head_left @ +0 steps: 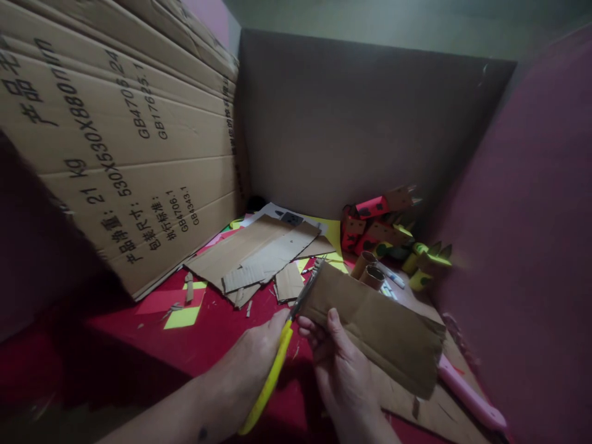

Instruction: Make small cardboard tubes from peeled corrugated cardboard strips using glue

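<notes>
My left hand is closed around the yellow handles of a pair of scissors. Their dark blades lie along the left edge of a brown cardboard piece; the blade tips are partly hidden. My right hand grips that piece near its lower left, thumb on top and fingers underneath, and holds it tilted above the table. At its far right end the cardboard edge looks ragged. Just behind the piece stand two cardboard tubes.
A red-covered table carries cardboard sheets, yellow and red paper and scraps. Decorated tube figures sit at the back right, and a pink-handled tool at the right. A large printed cardboard panel leans on the left.
</notes>
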A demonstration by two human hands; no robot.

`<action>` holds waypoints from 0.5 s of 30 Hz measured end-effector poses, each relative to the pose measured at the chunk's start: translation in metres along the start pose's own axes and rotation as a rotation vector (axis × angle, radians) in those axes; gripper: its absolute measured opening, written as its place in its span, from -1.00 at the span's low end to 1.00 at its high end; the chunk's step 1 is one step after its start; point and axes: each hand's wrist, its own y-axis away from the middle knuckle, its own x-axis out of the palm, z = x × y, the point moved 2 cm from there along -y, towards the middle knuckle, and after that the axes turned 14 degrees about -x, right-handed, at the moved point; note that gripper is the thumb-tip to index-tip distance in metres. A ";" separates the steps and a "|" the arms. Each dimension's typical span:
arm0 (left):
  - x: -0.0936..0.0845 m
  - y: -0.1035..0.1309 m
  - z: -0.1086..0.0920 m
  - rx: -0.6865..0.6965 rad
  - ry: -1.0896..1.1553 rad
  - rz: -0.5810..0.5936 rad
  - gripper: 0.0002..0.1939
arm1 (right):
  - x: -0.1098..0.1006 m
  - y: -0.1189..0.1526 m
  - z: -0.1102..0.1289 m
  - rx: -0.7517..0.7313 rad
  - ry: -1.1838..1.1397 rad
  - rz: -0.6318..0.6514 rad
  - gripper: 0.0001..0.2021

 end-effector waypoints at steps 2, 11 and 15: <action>-0.003 0.003 0.004 0.027 -0.134 -0.052 -0.76 | 0.001 0.002 -0.002 0.021 -0.004 0.001 -0.81; -0.018 0.031 0.015 0.323 -0.243 -0.267 -0.72 | 0.007 0.015 -0.002 0.023 0.036 -0.014 -0.80; -0.035 0.036 0.003 0.146 -0.103 -0.366 -0.73 | 0.004 0.015 0.000 0.019 0.045 -0.018 -0.80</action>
